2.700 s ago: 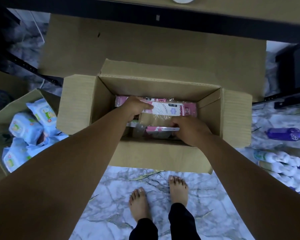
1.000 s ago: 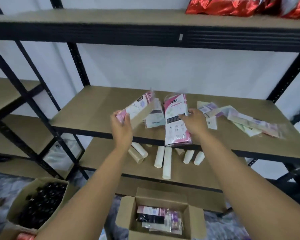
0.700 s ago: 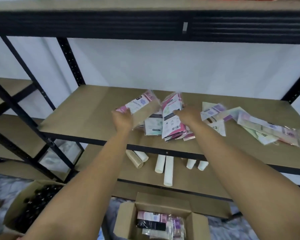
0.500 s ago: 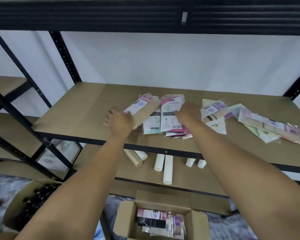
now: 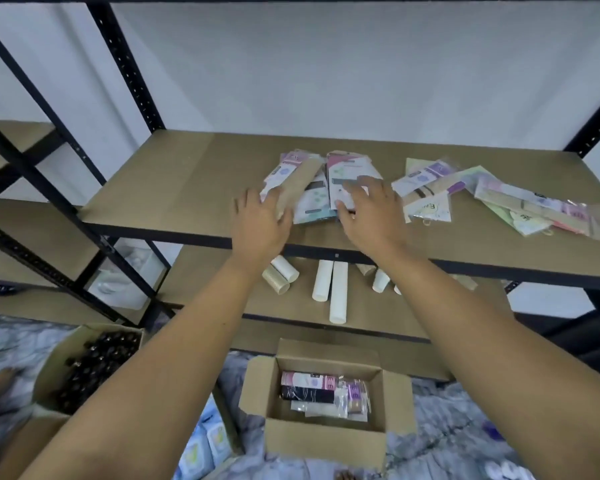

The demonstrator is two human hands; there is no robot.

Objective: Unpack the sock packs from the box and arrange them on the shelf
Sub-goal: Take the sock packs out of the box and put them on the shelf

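Note:
Two sock packs lie side by side at the middle of the brown shelf board (image 5: 174, 188): a tan-sock pack (image 5: 293, 183) and a pink-and-white pack (image 5: 345, 173). My left hand (image 5: 260, 221) hovers palm down at the near end of the tan-sock pack, fingers spread. With its fingers apart, my right hand (image 5: 371, 211) rests over the near end of the pink-and-white pack. More sock packs (image 5: 520, 206) are scattered along the shelf's right part. On the floor below stands the open cardboard box (image 5: 326, 445) with several sock packs (image 5: 323, 393) inside.
Paper cup stacks (image 5: 338, 292) lie on the lower shelf. A box of dark bottles (image 5: 94, 362) stands on the floor at left, blue wipe packs (image 5: 205, 448) beside the sock box. Black shelf uprights (image 5: 125, 64) frame the left and right sides.
My hands took packs from the box, carried them up and laid them flat on the shelf. Both hands have since opened and slid back toward the shelf's front edge.

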